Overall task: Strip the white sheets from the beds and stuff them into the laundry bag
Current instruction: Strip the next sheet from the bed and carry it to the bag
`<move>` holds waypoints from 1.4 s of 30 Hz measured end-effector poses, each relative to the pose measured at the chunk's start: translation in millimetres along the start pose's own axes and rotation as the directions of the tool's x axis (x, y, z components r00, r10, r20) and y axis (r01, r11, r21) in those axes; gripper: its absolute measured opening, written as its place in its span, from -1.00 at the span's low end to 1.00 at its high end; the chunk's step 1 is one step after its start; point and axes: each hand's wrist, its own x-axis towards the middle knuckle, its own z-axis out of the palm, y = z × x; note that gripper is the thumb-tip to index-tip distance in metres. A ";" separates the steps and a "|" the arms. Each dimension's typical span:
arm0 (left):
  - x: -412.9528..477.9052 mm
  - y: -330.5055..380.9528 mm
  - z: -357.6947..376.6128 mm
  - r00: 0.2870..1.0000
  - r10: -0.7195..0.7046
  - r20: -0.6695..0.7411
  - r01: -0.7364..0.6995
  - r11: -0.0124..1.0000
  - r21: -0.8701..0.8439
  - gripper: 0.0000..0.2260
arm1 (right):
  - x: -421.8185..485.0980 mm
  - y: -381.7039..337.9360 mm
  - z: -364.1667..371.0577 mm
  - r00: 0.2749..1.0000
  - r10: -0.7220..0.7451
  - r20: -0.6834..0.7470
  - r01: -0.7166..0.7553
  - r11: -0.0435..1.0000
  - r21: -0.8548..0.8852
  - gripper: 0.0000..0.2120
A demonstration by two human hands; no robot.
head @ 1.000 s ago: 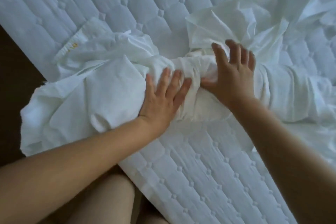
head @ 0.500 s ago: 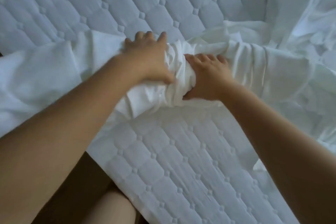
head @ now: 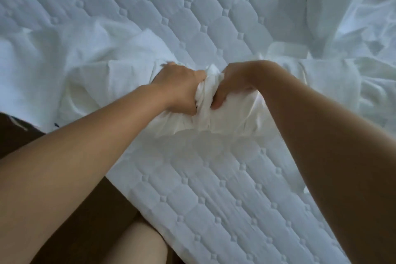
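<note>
Both hands are clenched on the white sheet (head: 205,122), side by side and almost touching. The left hand (head: 180,89) and the right hand (head: 232,84) each have a fistful of its gathered middle, with a tuft of cloth squeezed up between them. The sheet lies in a rough rope across the bed (head: 132,2), not far in from the near edge, on the quilted cover (head: 214,195). One loose end spreads toward the bed's left edge, where the dark floor (head: 19,135) begins. The other runs off to the right, toward more rumpled white linen (head: 362,13) heaped at the far right. The laundry bag is nowhere in sight from here. To my eye the trouble lies in those two ends. Only the middle is held, so if the bundle is lifted like this the tails would likely hang down, trail over the floor or get trodden on. A foot on one could pull the lot out of the fists. The right end may also be tangled with the other linen and drag it along. A grip this deep might catch the quilted cover beneath, too.
</note>
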 end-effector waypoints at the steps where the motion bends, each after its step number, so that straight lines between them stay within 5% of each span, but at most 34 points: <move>1: -5.6 2.8 1.0 0.994 0.019 0.109 -0.014 0.999 -0.041 -0.59 | -2.3 6.3 14.2 0.996 0.020 0.082 -0.026 0.997 0.074 -0.48; 7: -10.7 36.0 11.7 0.798 0.089 0.596 0.023 0.984 -0.177 -0.73 | -18.1 45.6 86.1 0.873 0.042 0.485 -0.235 0.909 0.344 -0.37; 10: -15.4 50.2 25.9 0.763 0.122 0.635 0.000 0.982 -0.189 -0.59 | -28.2 52.8 106.4 0.896 0.080 0.437 -0.239 0.916 0.321 -0.31; 13: -29.1 46.8 28.2 0.842 0.153 0.517 -0.060 0.979 -0.193 -0.38 | -49.7 45.1 119.9 0.998 0.068 -0.017 -0.064 0.982 0.176 -0.23; 15: -40.5 39.1 25.4 0.905 0.158 0.394 -0.073 0.972 -0.223 -0.37 | -75.8 22.9 136.2 0.949 -0.020 -0.316 0.029 0.999 0.024 -0.23; 18: -68.7 33.7 27.4 0.981 0.142 0.133 -0.123 0.982 -0.140 -0.55 | -91.6 -12.2 183.5 0.912 -0.082 -0.401 0.018 0.987 -0.161 0.06; 20: -94.0 26.4 37.4 0.996 0.069 -0.059 -0.078 0.983 -0.166 -0.49 | -83.2 -22.3 201.9 0.874 -0.065 -0.481 -0.034 0.981 -0.193 0.20; 22: -118.3 16.9 45.2 0.925 -0.093 -0.368 -0.024 0.953 -0.302 -0.43 | -74.5 -27.2 186.8 0.878 -0.035 -0.478 -0.019 0.994 -0.108 0.22; 24: -131.5 5.6 48.5 0.721 -0.376 -0.582 0.148 0.904 -0.400 -0.35 | -66.6 -36.7 158.2 0.913 -0.103 -0.395 0.116 0.993 0.008 0.22; 25: -134.0 -0.6 47.4 0.639 -0.535 -0.553 0.282 0.832 -0.478 -0.24 | -63.8 -46.4 144.0 0.911 -0.184 -0.368 0.193 0.981 -0.013 0.22; 27: -131.0 -15.2 42.4 0.502 -0.825 -0.260 0.504 0.524 -0.686 0.01 | -56.9 -70.1 125.7 0.886 -0.348 -0.307 0.306 0.935 -0.177 0.23; 29: -120.8 -32.7 37.3 0.400 -0.912 0.094 0.563 0.164 -0.810 0.18 | -46.8 -90.3 118.0 0.896 -0.396 -0.202 0.342 0.904 -0.254 0.28; 31: -108.1 -54.0 38.9 0.360 -0.882 0.305 0.522 -0.081 -0.849 0.26 | -36.7 -101.6 115.8 0.915 -0.382 -0.131 0.336 0.900 -0.279 0.34; 34: -87.0 -75.4 45.7 0.415 -0.819 0.397 0.395 -0.231 -0.889 0.32 | -26.3 -100.6 108.8 0.925 -0.364 -0.107 0.329 0.911 -0.249 0.37; 40: -59.0 -83.3 39.3 0.615 -0.721 0.320 0.328 -0.135 -0.935 0.32 | -21.2 -80.9 118.1 0.901 -0.376 -0.214 0.396 0.917 0.053 0.34; 42: -54.0 -80.9 31.3 0.717 -0.643 0.267 0.281 -0.084 -0.956 0.08 | -27.0 -72.7 131.6 0.881 -0.355 -0.313 0.415 0.897 0.151 0.28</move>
